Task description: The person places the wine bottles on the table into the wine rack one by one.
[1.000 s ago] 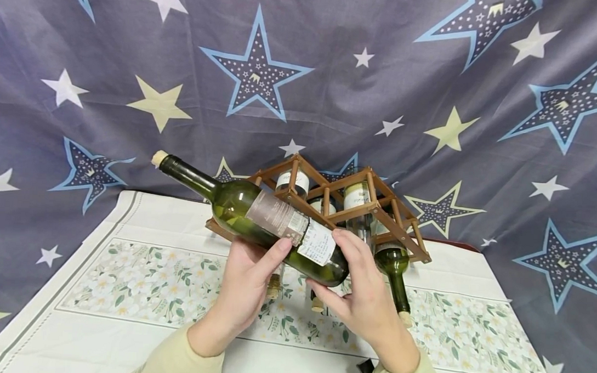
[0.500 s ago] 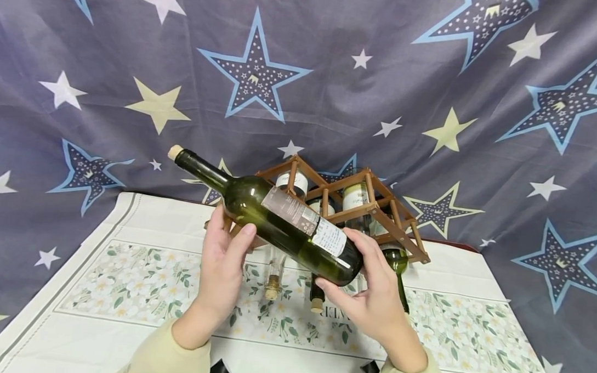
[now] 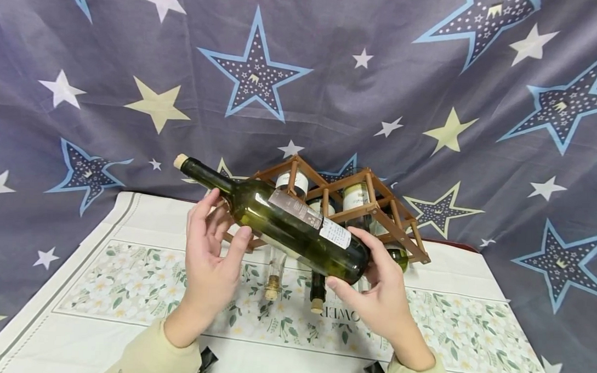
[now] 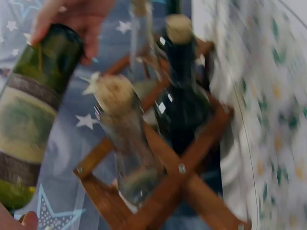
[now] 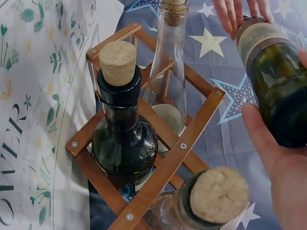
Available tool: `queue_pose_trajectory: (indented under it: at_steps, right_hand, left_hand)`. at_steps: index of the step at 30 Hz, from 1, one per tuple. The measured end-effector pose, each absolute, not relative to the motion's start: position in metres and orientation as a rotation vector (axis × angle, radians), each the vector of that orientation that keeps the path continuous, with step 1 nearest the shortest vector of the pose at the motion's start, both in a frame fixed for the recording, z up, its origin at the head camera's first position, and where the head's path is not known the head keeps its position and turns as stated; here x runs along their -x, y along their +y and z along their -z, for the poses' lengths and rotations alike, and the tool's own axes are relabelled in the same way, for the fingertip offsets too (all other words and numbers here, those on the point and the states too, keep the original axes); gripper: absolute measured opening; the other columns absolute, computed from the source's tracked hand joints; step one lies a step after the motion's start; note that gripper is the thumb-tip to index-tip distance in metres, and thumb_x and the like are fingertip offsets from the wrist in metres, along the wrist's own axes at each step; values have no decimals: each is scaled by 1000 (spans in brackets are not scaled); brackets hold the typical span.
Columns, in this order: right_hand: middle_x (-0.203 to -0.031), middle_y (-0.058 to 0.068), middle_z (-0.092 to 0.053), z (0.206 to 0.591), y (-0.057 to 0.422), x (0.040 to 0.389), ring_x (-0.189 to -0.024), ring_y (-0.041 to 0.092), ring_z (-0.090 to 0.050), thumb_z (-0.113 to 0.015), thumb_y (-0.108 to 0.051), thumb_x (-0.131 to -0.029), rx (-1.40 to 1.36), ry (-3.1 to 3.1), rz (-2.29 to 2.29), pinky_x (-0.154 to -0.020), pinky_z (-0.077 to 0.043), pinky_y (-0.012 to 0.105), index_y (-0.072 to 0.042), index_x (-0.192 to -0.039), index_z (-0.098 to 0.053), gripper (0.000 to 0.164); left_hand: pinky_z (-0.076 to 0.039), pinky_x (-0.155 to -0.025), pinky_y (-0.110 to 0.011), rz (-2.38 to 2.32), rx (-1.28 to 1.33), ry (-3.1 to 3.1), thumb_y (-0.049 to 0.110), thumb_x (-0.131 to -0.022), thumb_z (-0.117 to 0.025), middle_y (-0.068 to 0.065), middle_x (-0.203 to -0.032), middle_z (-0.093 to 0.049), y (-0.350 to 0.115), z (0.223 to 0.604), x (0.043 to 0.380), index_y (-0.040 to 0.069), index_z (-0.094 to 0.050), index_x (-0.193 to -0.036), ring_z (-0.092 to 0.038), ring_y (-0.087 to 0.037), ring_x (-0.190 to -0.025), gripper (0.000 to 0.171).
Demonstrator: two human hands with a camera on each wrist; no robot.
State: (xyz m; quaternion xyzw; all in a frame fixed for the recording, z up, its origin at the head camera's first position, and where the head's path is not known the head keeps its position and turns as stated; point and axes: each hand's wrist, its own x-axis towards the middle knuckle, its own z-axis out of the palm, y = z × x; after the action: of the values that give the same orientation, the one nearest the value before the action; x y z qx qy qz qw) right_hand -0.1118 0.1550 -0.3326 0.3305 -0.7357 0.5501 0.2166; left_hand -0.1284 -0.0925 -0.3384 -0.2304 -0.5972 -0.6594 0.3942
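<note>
A green wine bottle (image 3: pixel 296 238) with a cork in its mouth is held aslant above the table, neck up to the left. My left hand (image 3: pixel 212 266) holds it at the shoulder, fingers behind the glass and thumb by the lower side. The base end sits between the thumb and fingers of my right hand (image 3: pixel 380 299). A brownish label and a white sticker (image 3: pixel 335 233) face up. In the left wrist view, a larger picture label shows on the bottle's (image 4: pixel 24 124) other side. Behind it stands a wooden wine rack (image 3: pixel 398 228), partly hidden by the bottle.
Several corked bottles lie in the rack, necks toward me, among them a clear bottle (image 3: pixel 274 273) and a dark bottle (image 3: pixel 317 291). A white tablecloth with a floral runner (image 3: pixel 137 279) covers the table. A star-patterned curtain (image 3: pixel 331 100) hangs close behind the rack.
The bottle has shifted right and rolled, so its label has turned upward. My left hand has slid from its body toward the neck; my right hand has moved right, still at the base.
</note>
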Motion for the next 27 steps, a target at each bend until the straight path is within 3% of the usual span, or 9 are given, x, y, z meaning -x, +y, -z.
queue_pose_trajectory:
  at_steps: [5, 10, 13, 18, 22, 27]
  right_hand:
    - [-126, 18, -57, 336, 161, 114, -98, 23, -67, -76, 12, -76, -855, -2078, -1606, -73, -58, 37, -2, -144, -47, 75]
    - [-122, 13, -59, 351, 173, 124, -93, 25, -67, -76, 8, -80, -794, -2119, -1677, -71, -58, 38, -12, -145, -49, 72]
    - [-119, 12, -59, 355, 177, 128, -90, 26, -65, -75, 4, -82, -753, -2143, -1728, -69, -58, 36, -16, -144, -51, 69]
    - [-122, 15, -57, 354, 179, 130, -94, 28, -63, -73, 4, -84, -714, -2137, -1818, -69, -57, 36, -10, -142, -52, 63]
    - [-124, 16, -57, 354, 181, 131, -98, 29, -62, -71, 4, -86, -689, -2134, -1849, -75, -57, 36, -6, -141, -53, 59]
    - [-122, 17, -57, 354, 185, 132, -94, 28, -63, -70, 2, -87, -679, -2143, -1857, -72, -57, 36, -9, -139, -55, 55]
  left_hand:
    - [-42, -102, -39, 1227, 598, -1639, 0, -94, -62, -40, -131, -36, -99, 326, 126, -16, -47, -136, -48, -36, -119, 48]
    - [-32, -105, -48, 913, 650, -1690, 25, -100, -60, -40, -132, -39, -113, 333, 139, -11, -53, -132, -37, -48, -125, 49]
    - [-27, -108, -58, 803, 720, -1729, 28, -100, -60, -34, -136, -42, -122, 340, 147, -8, -55, -132, -38, -49, -128, 49]
    - [-20, -109, -67, 673, 797, -1826, 34, -101, -58, -28, -140, -47, -133, 340, 149, -7, -53, -136, -39, -45, -133, 54]
    - [-17, -110, -68, 584, 828, -1899, 35, -102, -54, -25, -141, -48, -142, 340, 149, -7, -52, -137, -39, -43, -135, 55]
    - [-17, -110, -67, 509, 865, -1931, 29, -104, -51, -22, -140, -51, -148, 339, 151, -6, -54, -136, -39, -39, -137, 48]
